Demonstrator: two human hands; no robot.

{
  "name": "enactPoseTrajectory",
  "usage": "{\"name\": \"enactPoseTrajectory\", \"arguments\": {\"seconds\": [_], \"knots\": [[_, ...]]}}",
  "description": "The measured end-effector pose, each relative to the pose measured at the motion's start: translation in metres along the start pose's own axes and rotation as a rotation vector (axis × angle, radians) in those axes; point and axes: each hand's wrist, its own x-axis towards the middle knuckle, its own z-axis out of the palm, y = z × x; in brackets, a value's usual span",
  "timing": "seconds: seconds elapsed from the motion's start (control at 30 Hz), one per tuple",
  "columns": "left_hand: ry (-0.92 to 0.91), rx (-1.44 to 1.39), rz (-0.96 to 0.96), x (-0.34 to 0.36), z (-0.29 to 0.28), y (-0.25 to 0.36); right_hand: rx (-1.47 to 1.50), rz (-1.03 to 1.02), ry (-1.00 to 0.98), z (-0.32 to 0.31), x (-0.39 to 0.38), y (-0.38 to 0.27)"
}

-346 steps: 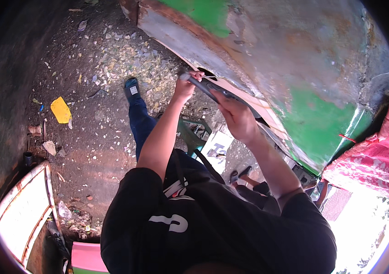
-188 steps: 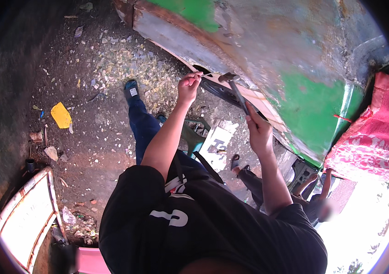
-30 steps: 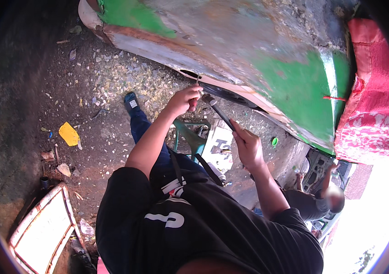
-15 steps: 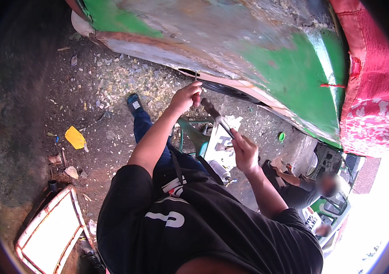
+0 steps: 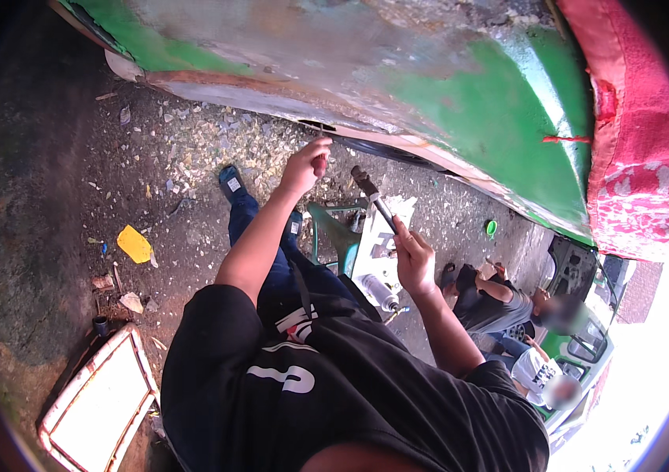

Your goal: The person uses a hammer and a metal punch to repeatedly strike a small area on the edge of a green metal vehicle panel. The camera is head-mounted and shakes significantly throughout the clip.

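My left hand (image 5: 300, 170) is closed round the red handle (image 5: 319, 164) of a screwdriver-like tool. Its thin metal shaft points up at a dark gap (image 5: 317, 126) in the lower edge of the worn green and grey vehicle body (image 5: 334, 71); I cannot tell whether the tip is inside. In my right hand (image 5: 415, 263) is a hammer (image 5: 382, 206), gripped by its handle with the index finger laid along it. The hammer's head sits to the right of the red handle, apart from it.
Beside my legs stand a green chair (image 5: 342, 240) and a white board (image 5: 385, 252) with a spray can (image 5: 380, 291) on it. Paint flakes (image 5: 193, 153) litter the ground. A yellow piece (image 5: 135, 244) and a rusty frame (image 5: 99, 393) lie left. Two people (image 5: 492, 303) are at the right.
My left hand with the red-handled tool has shifted a little left. The gap between its handle and the hammer head has widened. The view has tilted slightly, and more of the second person shows.
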Motion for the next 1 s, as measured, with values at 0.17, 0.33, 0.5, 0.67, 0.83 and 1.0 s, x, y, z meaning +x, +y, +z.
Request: {"name": "enactPoseTrajectory", "arguments": {"seconds": [0.17,0.33,0.5,0.67,0.83,1.0], "knots": [[0.002,-0.021,0.015,-0.005,0.007,0.014,0.043,0.061,-0.014,-0.005,0.0,-0.003],[0.053,-0.061,0.031,-0.007,0.008,0.021,0.042,0.082,-0.034,-0.009,0.0,-0.008],[0.193,-0.196,0.059,-0.008,0.006,0.023,0.048,0.06,-0.037,-0.01,0.001,-0.011],[0.323,-0.266,-0.027,-0.013,-0.004,0.03,0.076,0.138,-0.05,-0.009,0.002,-0.023],[0.46,-0.35,-0.087,-0.008,-0.002,0.021,0.074,0.194,-0.065,-0.005,0.008,-0.035],[0.532,-0.504,-0.158,0.001,0.002,0.017,0.057,0.295,-0.117,-0.003,0.011,-0.039]]}}
